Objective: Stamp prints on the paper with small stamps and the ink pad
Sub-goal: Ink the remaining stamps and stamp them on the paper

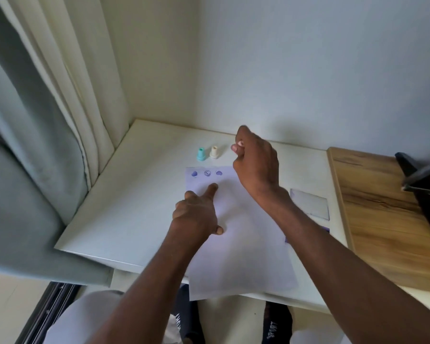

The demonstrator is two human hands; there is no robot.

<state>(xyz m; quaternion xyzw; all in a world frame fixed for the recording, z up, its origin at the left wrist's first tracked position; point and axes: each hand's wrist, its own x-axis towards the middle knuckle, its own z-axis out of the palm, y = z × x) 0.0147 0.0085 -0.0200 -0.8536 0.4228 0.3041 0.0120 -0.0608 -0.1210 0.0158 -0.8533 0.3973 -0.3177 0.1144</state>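
Observation:
A white sheet of paper (243,244) lies on the white table (134,207), its near edge hanging over the front. Three purple prints (207,173) run along its far edge. My left hand (196,214) presses on the paper with the forefinger stretched out. My right hand (256,162) hovers past the sheet's far right corner, closed on a small pink stamp (236,147). A teal stamp (200,154) and a cream stamp (214,152) stand upright just beyond the paper. The ink pad (310,203), with its clear lid, lies to the right, partly behind my right forearm.
A grey and cream curtain (47,145) hangs at the left beside the table. A wooden surface (382,214) adjoins the table on the right and carries a black object (425,189). The white wall stands right behind the table.

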